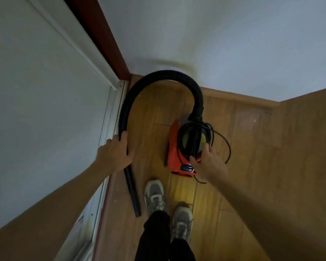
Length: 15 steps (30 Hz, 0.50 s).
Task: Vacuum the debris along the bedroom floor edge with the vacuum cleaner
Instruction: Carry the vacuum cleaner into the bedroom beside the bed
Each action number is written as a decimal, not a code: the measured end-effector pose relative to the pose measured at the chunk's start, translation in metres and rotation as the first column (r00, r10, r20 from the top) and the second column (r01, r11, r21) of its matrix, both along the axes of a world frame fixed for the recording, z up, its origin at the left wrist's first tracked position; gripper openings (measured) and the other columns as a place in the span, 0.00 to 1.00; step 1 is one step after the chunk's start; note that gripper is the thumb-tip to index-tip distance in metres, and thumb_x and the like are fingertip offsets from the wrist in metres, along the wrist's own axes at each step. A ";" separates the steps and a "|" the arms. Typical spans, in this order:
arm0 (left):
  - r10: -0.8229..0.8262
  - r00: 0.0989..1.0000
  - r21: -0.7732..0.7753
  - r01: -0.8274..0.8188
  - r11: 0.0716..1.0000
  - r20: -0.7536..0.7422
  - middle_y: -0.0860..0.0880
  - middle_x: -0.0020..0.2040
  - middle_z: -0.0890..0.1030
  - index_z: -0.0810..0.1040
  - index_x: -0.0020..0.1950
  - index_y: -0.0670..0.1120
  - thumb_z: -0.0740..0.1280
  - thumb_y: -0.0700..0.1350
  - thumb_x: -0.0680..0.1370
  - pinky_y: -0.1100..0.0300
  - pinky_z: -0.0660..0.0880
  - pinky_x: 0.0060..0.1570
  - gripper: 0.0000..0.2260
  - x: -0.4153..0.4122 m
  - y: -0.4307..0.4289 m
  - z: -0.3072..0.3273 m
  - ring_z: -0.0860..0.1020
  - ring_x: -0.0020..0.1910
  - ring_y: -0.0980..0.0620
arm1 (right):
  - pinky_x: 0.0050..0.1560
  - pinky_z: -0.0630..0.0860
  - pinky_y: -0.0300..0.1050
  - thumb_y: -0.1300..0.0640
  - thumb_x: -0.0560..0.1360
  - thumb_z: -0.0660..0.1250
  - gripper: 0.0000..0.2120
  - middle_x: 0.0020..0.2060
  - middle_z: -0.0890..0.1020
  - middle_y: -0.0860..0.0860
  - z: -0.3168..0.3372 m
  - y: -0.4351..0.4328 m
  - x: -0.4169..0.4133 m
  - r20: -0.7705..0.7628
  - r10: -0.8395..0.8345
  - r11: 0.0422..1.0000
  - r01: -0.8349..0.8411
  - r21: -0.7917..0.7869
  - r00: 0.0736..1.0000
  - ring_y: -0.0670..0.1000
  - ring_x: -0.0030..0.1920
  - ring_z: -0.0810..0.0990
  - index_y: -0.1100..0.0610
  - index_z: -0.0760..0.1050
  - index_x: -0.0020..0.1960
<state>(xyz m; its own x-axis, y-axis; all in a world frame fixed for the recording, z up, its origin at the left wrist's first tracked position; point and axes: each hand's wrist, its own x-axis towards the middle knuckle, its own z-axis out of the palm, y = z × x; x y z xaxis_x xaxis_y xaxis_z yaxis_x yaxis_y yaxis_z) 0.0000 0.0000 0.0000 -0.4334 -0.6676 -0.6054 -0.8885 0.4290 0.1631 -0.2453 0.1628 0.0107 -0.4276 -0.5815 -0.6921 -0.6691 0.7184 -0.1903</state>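
The hose nozzle lies nearest you, its long axis running toward 12 o'clock along the floor edge. Your left hand clamps the hose; your right hand, fingers spread, rests on the red vacuum cleaner at 1 o'clock.

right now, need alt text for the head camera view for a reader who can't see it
Seen from above, a person's left hand grips a black vacuum hose arching to a red vacuum cleaner, where the right hand rests on the black cord wrapped around it. It sits on a wooden floor in a corner, by grey sneakers.
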 end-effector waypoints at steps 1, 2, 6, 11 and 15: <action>0.015 1.000 0.010 -0.015 1.000 0.005 0.40 0.60 0.74 0.55 0.77 0.45 0.60 0.57 0.80 0.51 0.75 0.45 0.31 -0.001 -0.003 -0.007 0.76 0.54 0.41 | 0.53 0.75 0.53 0.41 0.79 0.60 0.32 0.65 0.70 0.59 -0.008 -0.002 -0.001 -0.009 -0.024 1.000 0.024 0.001 1.000 0.62 0.63 0.74 0.58 0.55 0.75; 0.042 0.999 0.018 -0.042 0.999 -0.002 0.40 0.59 0.75 0.55 0.77 0.45 0.60 0.57 0.80 0.51 0.75 0.44 0.30 -0.001 -0.005 -0.018 0.77 0.53 0.41 | 0.54 0.75 0.53 0.42 0.79 0.60 0.33 0.66 0.70 0.59 -0.018 -0.003 -0.002 -0.017 -0.059 0.998 0.059 -0.015 0.998 0.62 0.63 0.73 0.59 0.55 0.75; 0.100 0.995 0.078 -0.100 0.992 0.004 0.40 0.59 0.75 0.56 0.76 0.45 0.62 0.56 0.79 0.51 0.76 0.43 0.30 -0.001 -0.010 -0.054 0.77 0.52 0.41 | 0.55 0.76 0.55 0.44 0.78 0.62 0.34 0.66 0.70 0.60 -0.052 -0.013 -0.008 -0.022 -0.139 0.986 0.137 -0.094 0.990 0.63 0.64 0.73 0.59 0.54 0.75; 0.228 0.974 0.118 -0.227 0.967 0.004 0.40 0.59 0.77 0.60 0.73 0.44 0.65 0.55 0.77 0.45 0.79 0.46 0.29 0.002 -0.023 -0.093 0.79 0.51 0.40 | 0.54 0.79 0.56 0.46 0.78 0.64 0.36 0.69 0.69 0.61 -0.087 -0.031 -0.009 -0.045 -0.218 0.960 0.205 -0.190 0.975 0.62 0.65 0.74 0.62 0.53 0.76; 0.342 0.939 0.148 -0.334 0.931 -0.034 0.44 0.54 0.79 0.63 0.68 0.47 0.64 0.54 0.73 0.44 0.79 0.45 0.26 0.002 -0.028 -0.114 0.79 0.46 0.43 | 0.57 0.78 0.55 0.48 0.78 0.65 0.33 0.68 0.70 0.59 -0.111 -0.041 -0.007 -0.030 -0.366 0.896 0.344 -0.281 0.930 0.60 0.66 0.73 0.62 0.56 0.75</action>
